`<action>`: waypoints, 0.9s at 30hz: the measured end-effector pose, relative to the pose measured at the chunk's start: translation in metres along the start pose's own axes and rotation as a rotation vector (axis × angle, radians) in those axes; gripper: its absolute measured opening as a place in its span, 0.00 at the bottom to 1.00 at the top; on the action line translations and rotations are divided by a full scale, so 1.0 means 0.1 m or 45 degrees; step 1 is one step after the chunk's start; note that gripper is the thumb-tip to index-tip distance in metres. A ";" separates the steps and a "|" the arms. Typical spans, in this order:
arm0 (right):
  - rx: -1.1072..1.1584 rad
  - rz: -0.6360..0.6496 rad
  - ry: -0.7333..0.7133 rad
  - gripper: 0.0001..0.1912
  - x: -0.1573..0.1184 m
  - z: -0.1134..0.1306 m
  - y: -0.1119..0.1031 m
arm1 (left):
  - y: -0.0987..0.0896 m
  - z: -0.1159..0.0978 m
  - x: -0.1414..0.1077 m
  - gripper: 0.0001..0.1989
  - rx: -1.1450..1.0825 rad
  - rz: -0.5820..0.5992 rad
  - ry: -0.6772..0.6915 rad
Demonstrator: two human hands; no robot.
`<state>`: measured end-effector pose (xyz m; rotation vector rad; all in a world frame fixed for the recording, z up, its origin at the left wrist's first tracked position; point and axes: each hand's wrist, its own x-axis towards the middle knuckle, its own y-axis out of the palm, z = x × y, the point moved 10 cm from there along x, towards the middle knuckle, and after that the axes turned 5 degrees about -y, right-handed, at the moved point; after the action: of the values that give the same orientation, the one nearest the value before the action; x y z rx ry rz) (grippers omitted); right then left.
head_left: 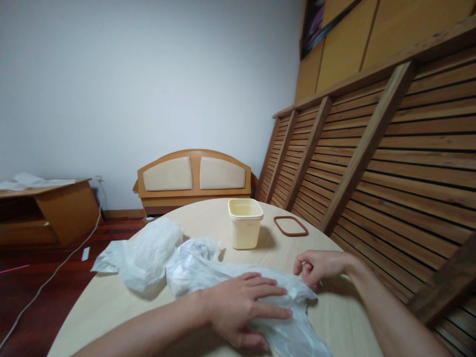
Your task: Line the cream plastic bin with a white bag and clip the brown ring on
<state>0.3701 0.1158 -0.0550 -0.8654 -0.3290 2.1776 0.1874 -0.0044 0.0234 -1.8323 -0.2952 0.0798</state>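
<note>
A thin translucent plastic bag (275,327) lies spread across the near part of the round table. My left hand (245,308) presses flat on it, fingers stretched out and apart. At the bag's right edge, my right hand (320,267) has its fingers curled, the tips touching or pinching the plastic; whether they grip it is partly hidden. The bag's bunched left end (189,265) holds something whitish that I cannot make out. Beyond my hands stands an upright cream plastic bin (245,229) with an open top. A brown rounded-square ring (290,233) lies to its right.
Another crumpled white plastic bag (148,253) sits at the left edge of the round wooden table (208,210). A slatted wooden frame (357,163) leans close on the right. A desk (67,208) and a white cable (55,272) are at left.
</note>
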 end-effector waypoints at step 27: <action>-0.726 -1.204 -0.280 0.12 0.12 0.39 -0.75 | 0.62 -0.30 0.14 0.16 0.359 -0.043 0.265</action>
<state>0.3799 0.1770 0.0042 -0.5623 -1.2310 1.2803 0.2170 -0.0446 -0.0263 -1.5399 -0.1592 -0.0892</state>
